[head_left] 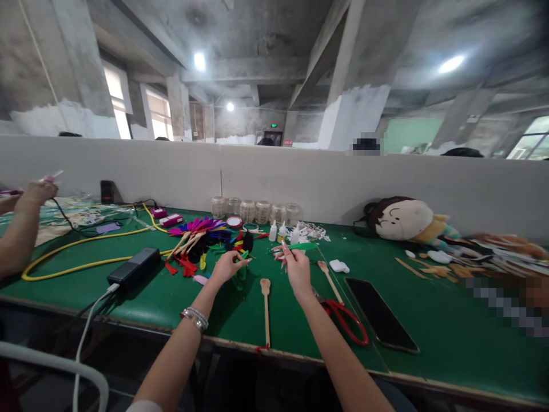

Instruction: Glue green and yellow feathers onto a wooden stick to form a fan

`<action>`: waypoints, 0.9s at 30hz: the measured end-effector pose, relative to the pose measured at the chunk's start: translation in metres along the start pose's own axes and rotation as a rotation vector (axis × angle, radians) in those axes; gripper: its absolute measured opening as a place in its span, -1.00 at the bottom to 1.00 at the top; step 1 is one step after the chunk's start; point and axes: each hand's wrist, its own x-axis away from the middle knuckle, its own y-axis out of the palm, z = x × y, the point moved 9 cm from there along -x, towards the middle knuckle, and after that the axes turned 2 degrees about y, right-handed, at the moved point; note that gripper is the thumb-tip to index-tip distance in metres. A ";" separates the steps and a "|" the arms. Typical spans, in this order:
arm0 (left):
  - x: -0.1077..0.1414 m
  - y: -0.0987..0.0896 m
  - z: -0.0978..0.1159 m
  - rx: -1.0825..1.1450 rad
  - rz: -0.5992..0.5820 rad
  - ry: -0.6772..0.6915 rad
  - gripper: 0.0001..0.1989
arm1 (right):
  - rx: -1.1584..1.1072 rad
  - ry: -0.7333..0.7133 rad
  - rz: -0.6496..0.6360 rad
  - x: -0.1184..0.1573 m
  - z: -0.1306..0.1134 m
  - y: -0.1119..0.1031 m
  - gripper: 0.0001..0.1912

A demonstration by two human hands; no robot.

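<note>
My left hand [227, 266] is closed in a pinch, with green feathers [241, 277] at and just below its fingertips. My right hand [297, 268] is closed on a green feather [305, 246] that points to the right from its fingers. Between the hands lies a wooden stick [266, 312] with a broad carved end, a red tassel [261, 350] at its near end over the table edge. Another wooden stick [332, 283] lies right of my right hand, beside scissors [349, 323] with red handles. Left of my left hand is a pile of coloured feathers [206, 228] and sticks.
Small white bottles [273, 231] and several clear jars [247, 212] stand at the back. A phone [381, 315], a white case [339, 266] and a plush doll [403, 220] lie right. A black power adapter [135, 268] and yellow cable [81, 266] lie left, near another person's hand [38, 191].
</note>
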 end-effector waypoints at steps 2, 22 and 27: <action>0.000 -0.005 0.001 -0.049 0.030 0.002 -0.62 | -0.042 0.034 0.017 -0.001 0.002 -0.003 -0.51; 0.009 -0.036 -0.034 -0.714 0.155 -0.245 -0.60 | -0.138 0.042 -0.089 -0.002 0.015 0.010 -0.52; 0.011 -0.039 -0.031 -0.788 0.136 -0.295 -0.60 | -0.144 0.064 -0.100 0.000 0.015 0.013 -0.51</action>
